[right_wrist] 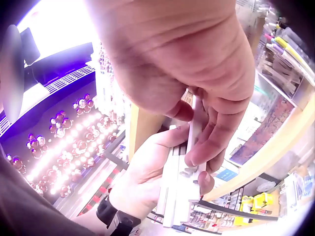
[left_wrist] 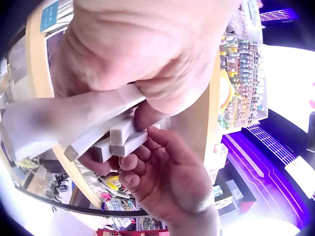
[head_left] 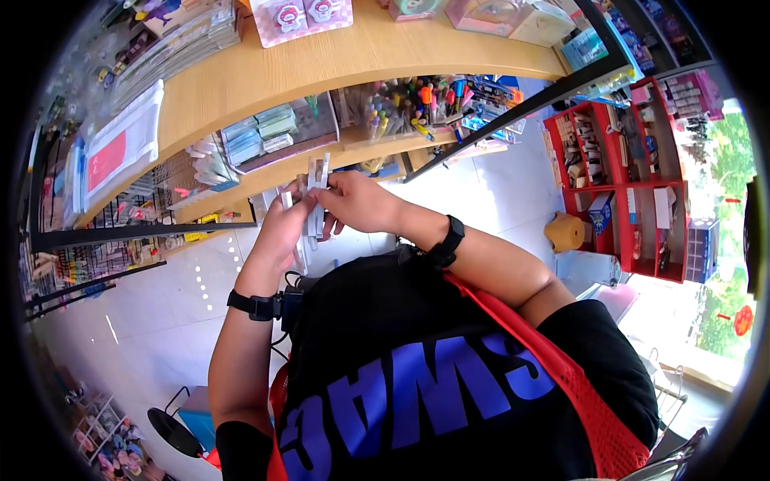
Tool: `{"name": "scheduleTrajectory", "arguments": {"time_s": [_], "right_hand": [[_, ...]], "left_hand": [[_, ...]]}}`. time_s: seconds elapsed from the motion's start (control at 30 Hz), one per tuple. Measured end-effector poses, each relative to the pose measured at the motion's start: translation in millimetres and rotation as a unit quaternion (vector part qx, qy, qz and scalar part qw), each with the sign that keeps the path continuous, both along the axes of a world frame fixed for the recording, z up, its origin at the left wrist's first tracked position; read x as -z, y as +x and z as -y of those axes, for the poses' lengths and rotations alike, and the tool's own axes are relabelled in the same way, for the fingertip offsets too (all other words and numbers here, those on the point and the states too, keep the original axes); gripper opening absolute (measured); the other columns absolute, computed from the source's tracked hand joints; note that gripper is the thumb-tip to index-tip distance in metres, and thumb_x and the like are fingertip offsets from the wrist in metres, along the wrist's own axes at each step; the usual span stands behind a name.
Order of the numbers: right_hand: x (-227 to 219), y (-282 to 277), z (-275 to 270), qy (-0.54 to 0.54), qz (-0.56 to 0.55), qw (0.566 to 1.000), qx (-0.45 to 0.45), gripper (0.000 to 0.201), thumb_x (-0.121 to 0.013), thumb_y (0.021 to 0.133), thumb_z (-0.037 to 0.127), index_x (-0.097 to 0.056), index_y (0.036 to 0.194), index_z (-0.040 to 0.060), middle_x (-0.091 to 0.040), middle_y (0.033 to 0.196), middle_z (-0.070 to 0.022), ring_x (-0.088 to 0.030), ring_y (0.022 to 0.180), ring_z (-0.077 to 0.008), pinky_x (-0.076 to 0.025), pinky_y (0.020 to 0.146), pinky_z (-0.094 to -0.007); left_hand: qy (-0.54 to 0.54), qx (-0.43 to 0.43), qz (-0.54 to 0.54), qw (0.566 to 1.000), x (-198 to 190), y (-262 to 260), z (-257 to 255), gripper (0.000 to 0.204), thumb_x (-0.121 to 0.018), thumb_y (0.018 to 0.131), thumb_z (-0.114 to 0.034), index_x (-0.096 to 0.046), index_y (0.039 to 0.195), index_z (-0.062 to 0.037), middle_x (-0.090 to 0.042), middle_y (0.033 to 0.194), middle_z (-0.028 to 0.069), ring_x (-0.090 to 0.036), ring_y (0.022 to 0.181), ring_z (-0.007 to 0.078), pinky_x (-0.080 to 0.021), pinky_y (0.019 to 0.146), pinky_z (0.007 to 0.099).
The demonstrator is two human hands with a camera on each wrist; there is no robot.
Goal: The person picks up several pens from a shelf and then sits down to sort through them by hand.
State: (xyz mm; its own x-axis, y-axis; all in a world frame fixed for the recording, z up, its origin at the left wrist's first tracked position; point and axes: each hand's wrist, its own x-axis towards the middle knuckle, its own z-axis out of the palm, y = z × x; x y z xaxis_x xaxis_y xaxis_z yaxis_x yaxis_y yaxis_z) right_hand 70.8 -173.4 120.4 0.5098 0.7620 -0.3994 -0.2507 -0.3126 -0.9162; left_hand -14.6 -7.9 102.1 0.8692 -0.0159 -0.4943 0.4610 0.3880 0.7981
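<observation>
The wooden shelf [head_left: 385,58] blocked you ahead of your left grip [head_left: 282,228], a black rail [head_left: 160,234] to its left; nearer you, room lay over tiled floor [head_left: 180,289].

**Shelf Loading**

In front of you, the upper wooden shelf [head_left: 361,56] supports a pink package [head_left: 303,16]. Below it, the lower shelf [head_left: 361,150] carries a clear tray [head_left: 327,127] of small packets [head_left: 277,123] and, to your right, clustered pens [head_left: 437,100].

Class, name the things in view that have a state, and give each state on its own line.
White bars: bunched, held
Left hand: gripping bars
Right hand: pinching bars
Black wristbands: worn
Pens: bunched together
Wooden shelf: loaded
Red shelving: stocked
</observation>
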Motion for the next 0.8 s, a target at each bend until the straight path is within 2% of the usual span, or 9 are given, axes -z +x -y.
{"name": "scheduleTrajectory", "arguments": {"time_s": [0.13,0.2,0.4,0.5,0.57,0.6,0.67,0.77,0.8], "right_hand": [[-9,-7,-5,-0.028,0.035,0.999,0.018,0.034,-0.053,0.108,0.026,-0.066,0.107,-0.006,-0.073,0.085,-0.0112,-0.075,0.072,-0.0172,-0.059,0.062,-0.0299],[-7,-13,-11,-0.078,0.119,0.99,0.017,0.035,-0.057,0.106,0.027,-0.068,0.1,-0.005,-0.073,0.079,-0.0104,-0.073,0.07,-0.0161,-0.058,0.063,-0.0307],[-11,-38,-26,-0.028,0.11,0.992,0.056,0.032,-0.062,0.102,0.022,-0.069,0.101,-0.0087,-0.074,0.079,-0.0152,-0.073,0.065,-0.0188,-0.058,0.063,-0.033],[-17,-52,-29,0.012,-0.008,0.996,0.093,0.033,-0.058,0.106,0.022,-0.068,0.106,-0.0096,-0.076,0.09,-0.0139,-0.076,0.07,-0.0193,-0.063,0.065,-0.0306],[-19,-65,-31,0.001,0.009,0.989,0.145,0.031,-0.062,0.104,0.022,-0.068,0.105,-0.0083,-0.075,0.088,-0.0127,-0.074,0.068,-0.0178,-0.061,0.062,-0.0308],[-18,-67,-30,-0.003,0.018,0.986,0.169,0.03,-0.064,0.104,0.022,-0.069,0.105,-0.0072,-0.074,0.086,-0.0116,-0.072,0.067,-0.0168,-0.06,0.062,-0.031],[-26,-86,-28,-0.098,0.094,0.966,0.219,0.028,-0.068,0.099,0.023,-0.073,0.108,-0.0029,-0.069,0.079,-0.0045,-0.062,0.065,-0.0104,-0.05,0.059,-0.0269],[-5,-109,-3,-0.043,0.159,0.944,0.285,0.028,-0.068,0.097,0.02,-0.075,0.116,0.0006,-0.069,0.081,-0.0018,-0.06,0.067,-0.0088,-0.048,0.061,-0.0251],[2,-106,10,-0.089,0.16,0.942,0.282,0.027,-0.068,0.097,0.018,-0.076,0.115,0.0007,-0.069,0.082,-0.0023,-0.06,0.066,-0.0083,-0.048,0.06,-0.0249]], "left_hand": [[0.084,-0.024,0.038,0.995,-2,-2,-1,0.022,-0.052,0.11,-0.017,-0.06,0.126,-0.0042,-0.071,0.091,0.0078,-0.066,0.068,0.0143,-0.054,0.059,0.0313],[0.124,0.002,0.02,0.992,-12,-11,-9,0.025,-0.055,0.109,-0.018,-0.061,0.129,-0.004,-0.072,0.096,0.0066,-0.068,0.073,0.0129,-0.054,0.061,0.029],[0.176,0.017,0.054,0.983,4,-33,-50,0.029,-0.064,0.105,-0.022,-0.06,0.129,-0.0055,-0.072,0.096,0.004,-0.07,0.073,0.0115,-0.055,0.056,0.0278],[0.125,0.014,0.02,0.992,-6,-49,-63,0.033,-0.067,0.104,-0.022,-0.06,0.131,-0.0047,-0.074,0.099,0.0059,-0.07,0.071,0.0138,-0.055,0.057,0.029],[0.108,0.019,-0.005,0.994,-10,-62,-74,0.034,-0.066,0.104,-0.021,-0.06,0.133,-0.0044,-0.074,0.1,0.0063,-0.069,0.072,0.0137,-0.054,0.058,0.0296],[0.109,0.057,0.008,0.992,-6,-64,-82,0.034,-0.066,0.104,-0.021,-0.059,0.133,-0.0048,-0.073,0.099,0.0059,-0.067,0.07,0.0137,-0.053,0.057,0.0291],[0.096,0.107,0.011,0.99,7,-82,-95,0.034,-0.066,0.104,-0.021,-0.058,0.133,-0.0053,-0.072,0.098,0.0055,-0.066,0.068,0.0137,-0.051,0.055,0.0287],[0.039,0.11,-0.053,0.992,17,-100,-116,0.027,-0.063,0.103,-0.019,-0.06,0.128,-0.0085,-0.06,0.088,0.0015,-0.053,0.061,0.0088,-0.046,0.052,0.0272],[0.042,0.111,-0.046,0.992,15,-101,-123,0.027,-0.063,0.103,-0.019,-0.06,0.128,-0.0085,-0.06,0.088,0.0015,-0.053,0.061,0.0088,-0.046,0.052,0.0272]]}}
